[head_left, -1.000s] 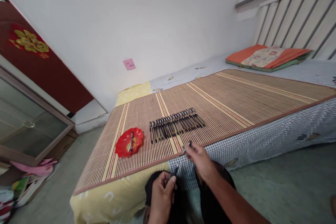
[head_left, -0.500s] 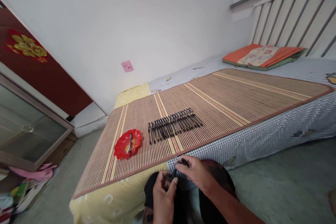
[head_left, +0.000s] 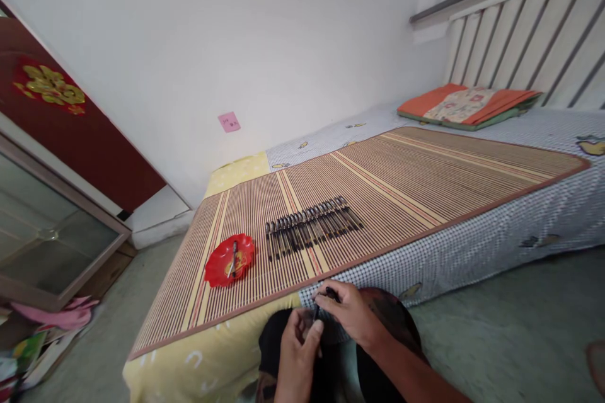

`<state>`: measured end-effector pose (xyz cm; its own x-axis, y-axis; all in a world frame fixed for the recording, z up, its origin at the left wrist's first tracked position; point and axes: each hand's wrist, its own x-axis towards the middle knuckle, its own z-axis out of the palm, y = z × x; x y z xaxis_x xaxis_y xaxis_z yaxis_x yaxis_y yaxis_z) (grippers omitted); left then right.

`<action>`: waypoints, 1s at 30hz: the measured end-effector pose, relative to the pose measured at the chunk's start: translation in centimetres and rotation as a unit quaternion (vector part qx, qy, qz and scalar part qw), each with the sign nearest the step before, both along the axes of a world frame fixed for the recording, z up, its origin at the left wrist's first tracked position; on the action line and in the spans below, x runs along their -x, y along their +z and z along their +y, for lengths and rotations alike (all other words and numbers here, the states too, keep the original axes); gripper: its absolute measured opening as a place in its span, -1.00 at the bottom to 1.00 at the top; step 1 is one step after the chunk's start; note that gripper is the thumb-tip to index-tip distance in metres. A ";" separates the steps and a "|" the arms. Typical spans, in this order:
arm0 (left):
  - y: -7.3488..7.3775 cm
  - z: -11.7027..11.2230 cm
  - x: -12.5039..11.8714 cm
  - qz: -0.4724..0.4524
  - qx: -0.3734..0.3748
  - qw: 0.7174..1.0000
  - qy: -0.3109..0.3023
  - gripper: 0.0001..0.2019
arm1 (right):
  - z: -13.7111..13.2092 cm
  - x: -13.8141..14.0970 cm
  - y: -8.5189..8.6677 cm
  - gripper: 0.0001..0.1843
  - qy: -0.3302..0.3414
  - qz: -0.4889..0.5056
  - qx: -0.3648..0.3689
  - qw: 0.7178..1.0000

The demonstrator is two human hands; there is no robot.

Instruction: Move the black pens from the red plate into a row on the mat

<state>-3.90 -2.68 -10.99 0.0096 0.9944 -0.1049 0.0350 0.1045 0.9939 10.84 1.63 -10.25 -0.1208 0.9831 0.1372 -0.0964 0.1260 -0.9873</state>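
Note:
My left hand (head_left: 299,343) is closed around a slim black pen (head_left: 316,313), whose upper end shows between thumb and fingers. Just above and to its right, my right hand (head_left: 347,308) pinches a short black piece that looks like a pen cap (head_left: 333,293); its fingertips meet the pen's upper end. Both hands are over my lap at the bed's edge. In front of them, several black pens (head_left: 312,223) lie side by side in a row on the striped mat (head_left: 378,182). To the left, a red scalloped plate (head_left: 215,271) holds a pen and a thin white piece.
The mat covers a bed with a yellow and checked sheet (head_left: 212,352). A folded orange quilt (head_left: 466,106) lies near the slatted headboard (head_left: 520,38). A glass-front cabinet (head_left: 51,236) and a pink cloth (head_left: 59,313) are at the left by the floor.
My left hand has shifted slightly right and the right hand keeps its pinch. The view has tilted a little; the pens and plate lie as before.

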 end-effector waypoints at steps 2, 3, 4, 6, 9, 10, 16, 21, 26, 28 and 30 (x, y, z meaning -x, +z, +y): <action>-0.4 0.0 0.1 -0.019 0.000 1.000 0.021 -0.52 | -0.1 -0.1 0.1 -0.80 -0.002 -0.006 0.005 1.000; -0.4 0.0 0.1 -0.018 0.002 1.000 0.024 -0.52 | -0.1 -0.1 0.1 -0.80 0.000 -0.009 0.007 1.000; -0.4 -0.1 0.2 -0.011 0.005 1.000 0.022 -0.53 | 0.0 -0.1 0.1 -0.80 0.001 -0.011 0.007 1.000; -0.2 -0.2 0.3 0.008 0.010 1.000 0.008 -0.53 | 0.1 0.0 -0.1 -0.80 0.001 -0.012 0.001 1.000; -0.1 -0.2 0.4 0.023 0.023 0.999 -0.015 -0.46 | 0.2 0.0 -0.5 -0.79 0.004 -0.010 0.005 1.000; -0.1 -0.2 0.5 0.025 0.028 0.999 -0.021 -0.43 | 0.3 0.1 -0.6 -0.80 0.006 -0.011 0.005 1.000; -1.1 0.2 0.8 0.012 0.022 1.000 0.009 -0.49 | 0.3 0.3 -0.9 -0.84 0.012 -0.012 -0.005 1.000; 0.3 -0.3 0.3 0.006 0.047 0.998 -0.030 -0.45 | 0.3 0.0 -0.3 -0.81 0.014 0.003 0.020 1.000; 1.5 -0.7 -0.1 -0.008 0.070 0.996 -0.062 -0.47 | 0.2 -0.2 0.2 -0.83 0.004 0.010 0.022 1.000; 1.5 -0.6 0.0 -0.004 0.068 0.995 -0.075 -0.49 | 0.1 -0.1 0.1 -0.82 -0.011 0.014 0.023 1.000; 1.3 -0.5 0.1 0.008 0.065 0.994 -0.085 -0.49 | 0.1 -0.1 -0.1 -0.79 -0.031 0.025 0.036 0.999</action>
